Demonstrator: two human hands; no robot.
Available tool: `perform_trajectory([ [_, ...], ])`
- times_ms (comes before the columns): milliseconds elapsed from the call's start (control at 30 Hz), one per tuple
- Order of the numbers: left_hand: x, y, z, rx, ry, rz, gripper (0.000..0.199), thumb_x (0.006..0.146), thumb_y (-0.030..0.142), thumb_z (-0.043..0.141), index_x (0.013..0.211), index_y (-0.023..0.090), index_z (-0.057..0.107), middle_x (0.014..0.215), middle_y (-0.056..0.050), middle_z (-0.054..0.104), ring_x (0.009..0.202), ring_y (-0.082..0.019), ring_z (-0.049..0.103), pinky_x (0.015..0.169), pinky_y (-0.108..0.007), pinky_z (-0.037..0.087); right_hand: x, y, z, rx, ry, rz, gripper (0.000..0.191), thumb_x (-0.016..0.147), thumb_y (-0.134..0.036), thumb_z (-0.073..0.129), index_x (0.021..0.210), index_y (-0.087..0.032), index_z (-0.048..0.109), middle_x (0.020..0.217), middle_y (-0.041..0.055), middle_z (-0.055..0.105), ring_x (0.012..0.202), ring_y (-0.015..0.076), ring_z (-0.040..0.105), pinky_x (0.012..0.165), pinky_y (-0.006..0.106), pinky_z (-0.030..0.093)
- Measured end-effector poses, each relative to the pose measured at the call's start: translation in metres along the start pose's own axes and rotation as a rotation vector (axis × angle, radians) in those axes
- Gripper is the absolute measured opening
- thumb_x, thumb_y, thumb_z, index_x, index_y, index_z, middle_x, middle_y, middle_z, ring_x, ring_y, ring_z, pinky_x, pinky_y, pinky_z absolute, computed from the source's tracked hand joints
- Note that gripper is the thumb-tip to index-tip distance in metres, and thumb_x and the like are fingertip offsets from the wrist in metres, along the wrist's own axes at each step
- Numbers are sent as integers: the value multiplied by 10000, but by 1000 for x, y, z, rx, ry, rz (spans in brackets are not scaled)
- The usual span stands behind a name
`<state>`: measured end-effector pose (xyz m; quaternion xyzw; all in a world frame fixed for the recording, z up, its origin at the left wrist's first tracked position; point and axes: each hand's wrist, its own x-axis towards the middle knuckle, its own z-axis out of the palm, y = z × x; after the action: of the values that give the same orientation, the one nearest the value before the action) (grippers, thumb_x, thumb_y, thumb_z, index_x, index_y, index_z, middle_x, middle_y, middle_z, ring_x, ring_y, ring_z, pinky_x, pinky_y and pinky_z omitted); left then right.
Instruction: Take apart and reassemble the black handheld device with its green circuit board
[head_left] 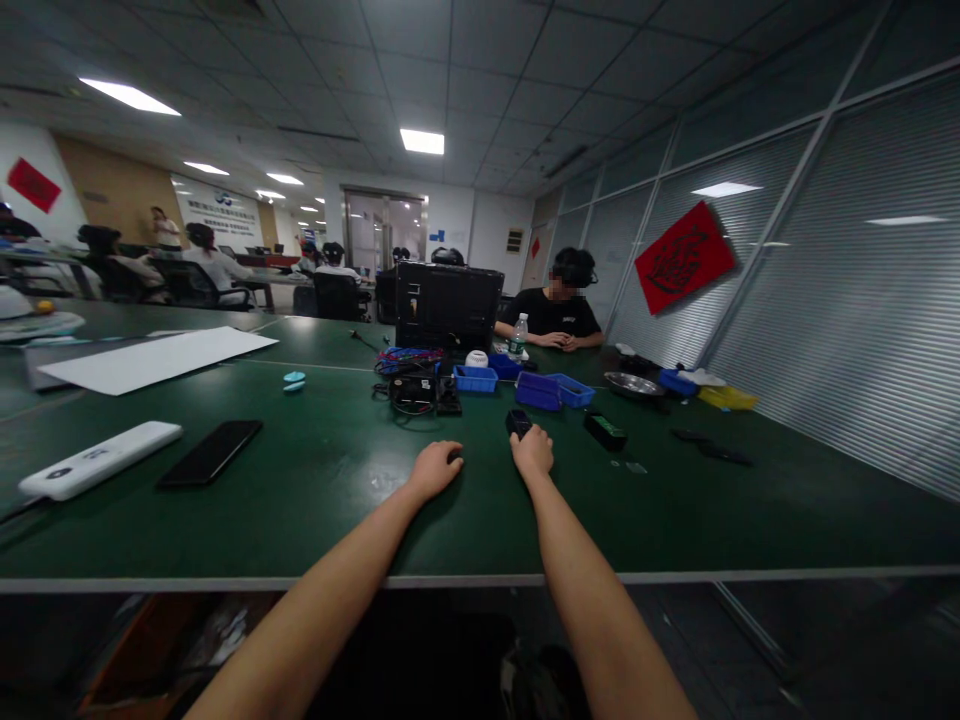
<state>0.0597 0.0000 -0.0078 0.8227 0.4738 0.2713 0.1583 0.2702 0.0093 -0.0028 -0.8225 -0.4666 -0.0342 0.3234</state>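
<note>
My right hand (534, 452) is closed around the near end of a small black box-shaped device (517, 421) on the green table. The far end of that device sticks out past my fingers; its exact kind does not show. To its left, my left hand (435, 470) rests low over the tabletop with curled fingers. A dark spot shows between thumb and forefinger there, too small to name. Right of my right hand lies a black box with a green top (606, 431). Beyond my left hand sit a black adapter-like box (412, 389) and tangled cables (409, 360).
Blue trays (475, 379), a white ball (476, 358), a water bottle (519, 335) and a black monitor-like panel (450, 305) stand farther back. A metal bowl (634, 384) is at right. A phone (211, 454) and white power strip (101, 460) lie left. Another person (559, 310) sits opposite.
</note>
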Motion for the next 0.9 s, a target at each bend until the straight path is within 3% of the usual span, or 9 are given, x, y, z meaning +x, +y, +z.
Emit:
perform_trajectory([
  [133, 1, -3, 2, 8, 12, 25, 340, 772, 281, 492, 1090, 210, 588, 1094, -33, 619, 1009, -180, 536, 890, -280, 390, -3, -3, -9, 94, 162, -21, 489, 791, -390, 433, 1191, -110, 426, 1096, 193, 502, 1040, 314, 435, 783, 391, 392],
  [267, 2, -5, 3, 13, 21, 45, 334, 770, 283, 491, 1077, 202, 594, 1077, -35, 626, 991, -183, 542, 875, -284, 395, -7, -9, -17, 216, 292, -137, 520, 812, -380, 401, 1252, -110, 338, 1157, 173, 439, 1056, 278, 427, 850, 357, 359],
  [500, 2, -6, 4, 12, 29, 53, 336, 768, 281, 492, 1078, 201, 594, 1065, -37, 629, 976, -183, 545, 861, -279, 395, -15, -17, -12, 269, 231, -359, 508, 789, -336, 457, 1259, -165, 368, 1111, 131, 431, 1004, 240, 437, 855, 342, 366],
  [733, 2, -3, 3, 19, 15, 28, 340, 766, 274, 496, 1081, 191, 594, 1075, -39, 624, 984, -177, 540, 877, -270, 389, -22, -23, -11, -111, 143, -512, 466, 761, -147, 512, 1204, -292, 495, 1182, 115, 385, 1022, 256, 367, 838, 372, 341],
  [900, 2, -1, 2, 16, 8, 4, 336, 769, 273, 485, 1077, 198, 596, 1075, -35, 624, 983, -170, 537, 887, -262, 380, -36, -37, -8, -310, 86, -772, 276, 788, -244, 536, 1055, -236, 602, 1179, 118, 439, 1012, 260, 365, 830, 382, 318],
])
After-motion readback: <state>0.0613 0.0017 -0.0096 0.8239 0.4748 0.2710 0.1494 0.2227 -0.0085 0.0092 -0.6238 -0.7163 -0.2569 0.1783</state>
